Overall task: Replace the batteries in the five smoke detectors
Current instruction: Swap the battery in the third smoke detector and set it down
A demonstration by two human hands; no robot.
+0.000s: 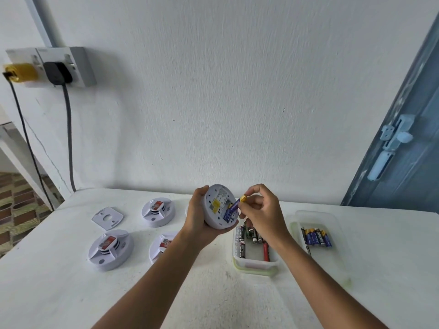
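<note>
I keep everything on the white table [71, 293] within reach: three smoke detectors [111, 250] wait face up at left beside a loose mounting plate [108, 218], probably off the one I hold. The nearer tub [255, 263] holds mixed cells, seemingly spent; the farther tub [317, 245] holds matching blue ones. My left hand [196, 219] cups the opened detector [219, 206], back tilted toward me so its bay shows. My right hand [259, 208] pinches a blue-and-gold battery [234, 207], angling it at that bay.
</note>
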